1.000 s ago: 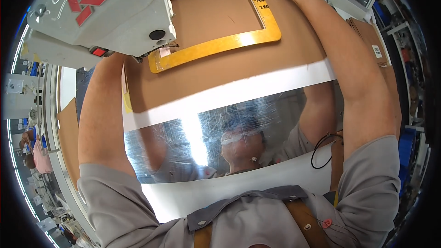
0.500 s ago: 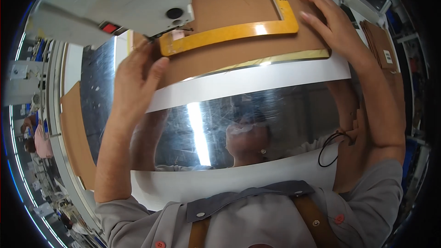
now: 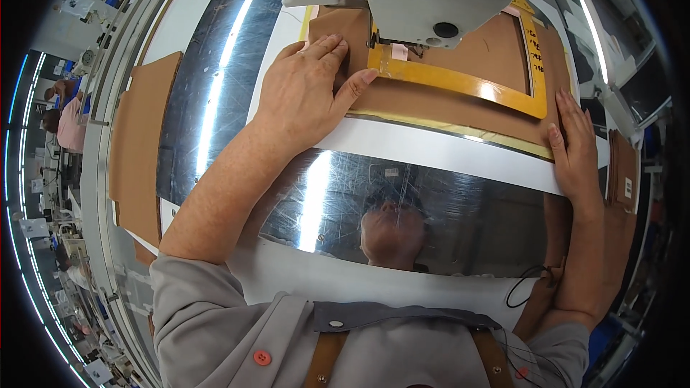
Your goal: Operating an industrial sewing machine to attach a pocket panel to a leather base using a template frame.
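Note:
My left hand (image 3: 309,93) lies flat on the left part of a brown panel (image 3: 445,104), fingers stretched forward. Its thumb reaches toward the near left corner of a yellow rectangular frame (image 3: 460,85) on the panel. At the panel's right edge rests my right hand (image 3: 576,147), open, fingers pointing away from me. Above the frame's left end is the head of a sewing machine (image 3: 424,0); its foot and needle area comes down beside that corner. A pale yellow strip (image 3: 460,134) runs along the panel's near edge.
A shiny metal plate (image 3: 474,223), reflecting a lamp, spans the table before me; another scratched plate (image 3: 190,108) lies left. Brown cardboard (image 3: 140,151) stands at the far left, more brown sheets (image 3: 622,172) at right. A black cable loop (image 3: 519,287) hangs near my right forearm.
The view has turned, so machine and panel appear farther right. My left hand now lies flatter, more clear of the machine head. My right hand now sits nearer the panel's near right corner.

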{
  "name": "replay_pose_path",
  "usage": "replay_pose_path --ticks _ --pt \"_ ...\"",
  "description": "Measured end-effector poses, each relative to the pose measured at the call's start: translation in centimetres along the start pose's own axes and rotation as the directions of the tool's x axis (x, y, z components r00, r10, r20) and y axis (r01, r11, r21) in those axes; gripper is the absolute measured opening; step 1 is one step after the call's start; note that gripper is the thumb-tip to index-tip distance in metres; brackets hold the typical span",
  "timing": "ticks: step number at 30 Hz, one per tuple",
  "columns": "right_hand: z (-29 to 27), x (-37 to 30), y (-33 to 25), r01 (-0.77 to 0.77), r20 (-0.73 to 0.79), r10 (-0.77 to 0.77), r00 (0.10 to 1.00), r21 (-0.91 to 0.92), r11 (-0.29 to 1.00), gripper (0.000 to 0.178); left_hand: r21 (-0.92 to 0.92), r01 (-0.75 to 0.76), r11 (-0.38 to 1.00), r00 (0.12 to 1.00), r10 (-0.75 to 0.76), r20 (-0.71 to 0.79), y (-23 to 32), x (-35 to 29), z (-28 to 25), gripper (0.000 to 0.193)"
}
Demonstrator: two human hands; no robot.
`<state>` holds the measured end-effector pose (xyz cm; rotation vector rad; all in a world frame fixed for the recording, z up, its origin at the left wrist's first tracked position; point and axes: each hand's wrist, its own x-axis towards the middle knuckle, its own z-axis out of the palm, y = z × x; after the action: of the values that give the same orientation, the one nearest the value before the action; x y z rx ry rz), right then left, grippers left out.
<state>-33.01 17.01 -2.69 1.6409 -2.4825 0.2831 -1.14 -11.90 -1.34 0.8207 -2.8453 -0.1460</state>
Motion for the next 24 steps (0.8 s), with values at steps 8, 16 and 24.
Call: replay_pose_path --ticks 8,16,24 --pt "-0.4 -0.1 -0.1 -0.054 0.008 0.056 0.998 -0.129 0.99 0.058 0.028 -0.193 0.981 0.95 0.194 -0.244 -2.6 5.0 2.9 0.043" --pt "0.5 0.0 0.5 -0.004 0.007 0.004 1.0 -0.002 1.0 0.06 0.163 -0.174 0.971 0.977 0.191 -0.093 -3.7 4.5 3.5 0.043" --pt "1.2 0.4 1.2 -0.018 0.01 0.018 1.0 0.047 0.999 0.06 -0.424 0.093 0.901 0.974 -0.171 -0.15 -4.9 1.3 -0.6 0.03"
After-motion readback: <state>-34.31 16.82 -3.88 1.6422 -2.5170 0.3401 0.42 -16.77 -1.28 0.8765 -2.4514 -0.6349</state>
